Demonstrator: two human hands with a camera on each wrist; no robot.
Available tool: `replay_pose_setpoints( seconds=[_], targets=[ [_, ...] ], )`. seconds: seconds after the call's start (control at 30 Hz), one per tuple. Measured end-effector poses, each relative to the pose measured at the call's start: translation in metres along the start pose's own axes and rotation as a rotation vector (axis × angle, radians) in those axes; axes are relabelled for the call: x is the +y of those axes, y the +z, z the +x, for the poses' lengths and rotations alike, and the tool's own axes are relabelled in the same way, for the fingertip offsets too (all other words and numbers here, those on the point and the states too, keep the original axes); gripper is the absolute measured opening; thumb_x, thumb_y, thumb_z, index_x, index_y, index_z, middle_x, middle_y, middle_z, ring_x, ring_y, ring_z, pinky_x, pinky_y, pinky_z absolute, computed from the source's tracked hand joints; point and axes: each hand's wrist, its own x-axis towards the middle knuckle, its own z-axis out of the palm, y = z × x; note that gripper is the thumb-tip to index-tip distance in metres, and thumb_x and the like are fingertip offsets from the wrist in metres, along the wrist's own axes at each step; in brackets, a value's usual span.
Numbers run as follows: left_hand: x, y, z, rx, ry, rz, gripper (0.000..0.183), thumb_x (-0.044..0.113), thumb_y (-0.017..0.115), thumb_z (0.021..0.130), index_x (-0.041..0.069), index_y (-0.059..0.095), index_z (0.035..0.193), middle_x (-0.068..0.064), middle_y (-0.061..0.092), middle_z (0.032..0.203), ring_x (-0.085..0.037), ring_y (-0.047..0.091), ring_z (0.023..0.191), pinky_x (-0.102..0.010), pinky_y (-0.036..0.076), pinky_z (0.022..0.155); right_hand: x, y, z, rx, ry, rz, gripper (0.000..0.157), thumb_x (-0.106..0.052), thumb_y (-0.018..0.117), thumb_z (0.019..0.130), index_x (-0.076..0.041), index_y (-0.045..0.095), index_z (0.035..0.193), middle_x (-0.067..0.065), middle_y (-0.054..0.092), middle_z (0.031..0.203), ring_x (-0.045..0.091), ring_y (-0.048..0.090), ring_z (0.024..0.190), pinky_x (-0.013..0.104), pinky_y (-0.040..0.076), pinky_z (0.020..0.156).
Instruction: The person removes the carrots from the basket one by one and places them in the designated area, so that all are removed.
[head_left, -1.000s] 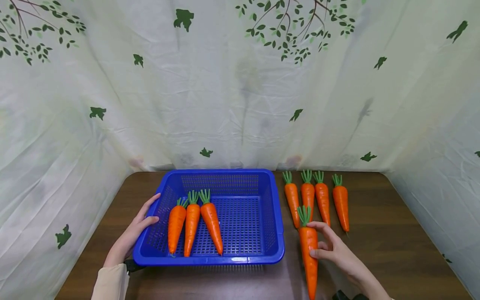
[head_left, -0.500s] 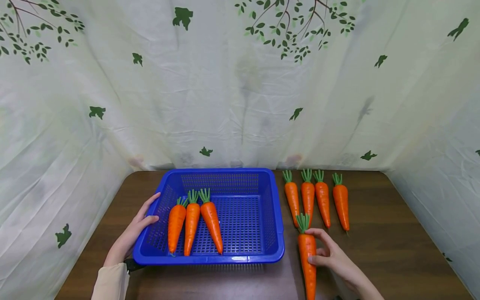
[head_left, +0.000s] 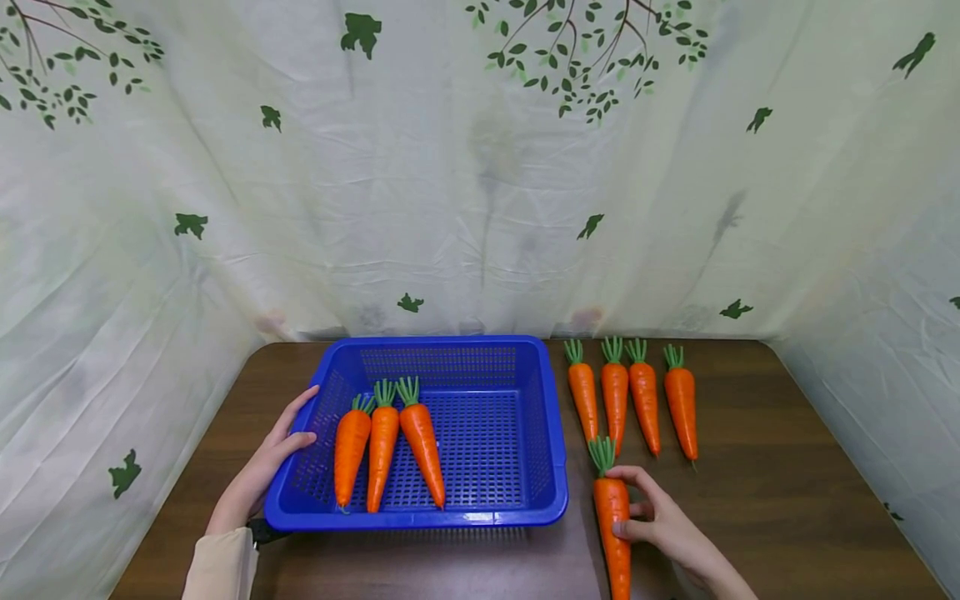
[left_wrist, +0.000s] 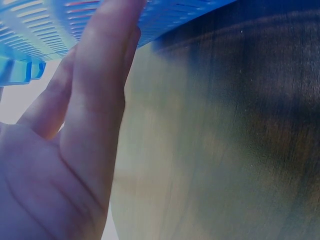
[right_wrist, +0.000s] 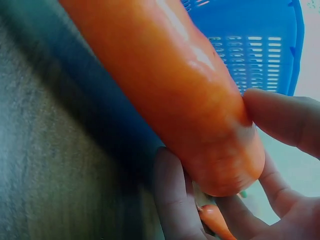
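- The right hand [head_left: 667, 525] pinches the held carrot [head_left: 613, 529] between thumb and fingers near its leafy end, to the right of the blue basket [head_left: 375, 522]. The long lower part runs free toward the person, so its weight could swing the tip down or turn the carrot in the pinch.
- The carrot's skin looks glossy and rounded; a light pinch might slip, dropping it on the tabletop [head_left: 787, 467].
- In the head view its green top [head_left: 602, 454] overlaps the tips of the nearest of the four carrots [head_left: 642, 404] behind. Whether they touch I cannot tell; if they do, a sideways sweep could knock those out of line.
- The basket's right rim stands between this carrot and the inside. Carried too low, the carrot would probably strike it and jolt the basket.
- The left hand [head_left: 262, 475] grips the basket's left rim, thumb and a finger over it. A pull there could tip or slide the basket, and the three carrots [head_left: 383, 454] lying side by side in its left half might roll.
- Laid carelessly among those three, another carrot could end up crosswise on top.
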Motion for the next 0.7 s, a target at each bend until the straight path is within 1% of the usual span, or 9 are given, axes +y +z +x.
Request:
replay_pose_setpoints(
  seconds=[0.23, 0.43, 0.53, 0.7],
  targets=[
    [-0.0003, 0.0001, -0.0006, 0.001, -0.004, -0.004, 0.063, 0.020, 0.039, 0.102, 0.033, 0.005, 0.154, -0.022, -0.001, 0.153, -0.055, 0.026, 0.126, -0.062, 0.043, 0.088, 0.0028, 0.0015, 0.0008, 0.003, 0.012, -0.031, 0.062, -0.001, 0.067, 0.081, 0.001, 0.038, 0.136, 0.031, 0.024, 0.140, 0.031, 0.057, 0.096, 0.037, 0.052, 0.072],
    [-0.0001, 0.0002, -0.0006, 0.001, -0.005, -0.004, 0.063, 0.020, 0.039, 0.102, 0.034, 0.005, 0.154, -0.022, -0.001, 0.153, -0.055, 0.026, 0.126, -0.062, 0.043, 0.088, 0.0036, 0.0028, 0.0002, 0.028, -0.010, -0.125, 0.061, -0.004, 0.071, 0.078, -0.001, 0.043, 0.133, 0.029, 0.033, 0.137, 0.030, 0.055, 0.096, 0.037, 0.052, 0.070],
    [0.0000, 0.0000, -0.0002, 0.003, -0.006, -0.004, 0.063, 0.020, 0.038, 0.102, 0.034, 0.005, 0.153, -0.022, -0.001, 0.153, -0.055, 0.026, 0.125, -0.062, 0.043, 0.087, 0.0034, 0.0040, 0.0005, 0.036, -0.008, -0.167, 0.061, -0.004, 0.072, 0.077, -0.003, 0.045, 0.132, 0.028, 0.036, 0.136, 0.029, 0.054, 0.096, 0.036, 0.051, 0.069],
    [0.0001, -0.0004, 0.0003, 0.011, -0.009, 0.010, 0.063, 0.020, 0.038, 0.102, 0.035, 0.005, 0.153, -0.022, 0.000, 0.153, -0.054, 0.027, 0.125, -0.061, 0.044, 0.087, 0.0029, 0.0075, 0.0008, 0.051, 0.009, -0.182, 0.061, -0.003, 0.072, 0.077, -0.004, 0.046, 0.132, 0.026, 0.039, 0.134, 0.029, 0.054, 0.096, 0.036, 0.051, 0.068]
  ],
)
